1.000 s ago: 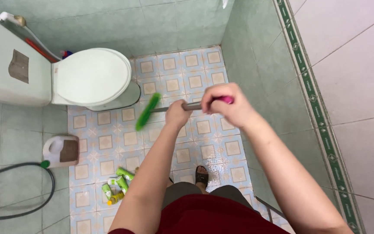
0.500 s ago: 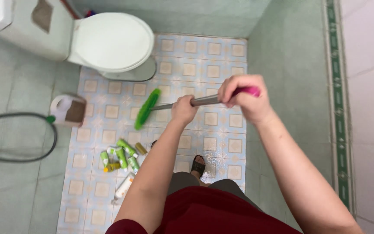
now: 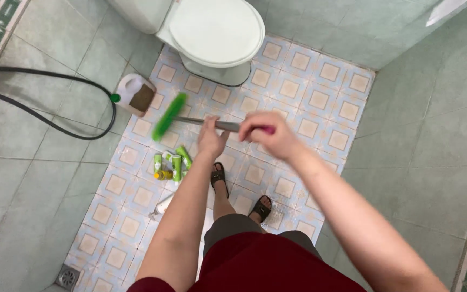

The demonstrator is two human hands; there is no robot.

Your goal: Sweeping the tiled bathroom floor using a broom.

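I hold the brush with both hands, and it lies almost level above the floor, its long metal handle running from my hands out to the left. My left hand grips the handle near its middle, fingers clenched around the metal, which I think gives control of the green bristle head. My right hand is closed over the pink end of the handle, nearer to my body, so this hand can push while the other one guides. The green head hangs over the patterned tiles just in front of the toilet, whose lid is down, and near the white jug beside the wall. The black hose curves along the green wall tiles on the left, apart from the brush. Some small green bottles lie together on the floor just below the head, near my left sandal. I cannot tell if the bristles touch the tiles.
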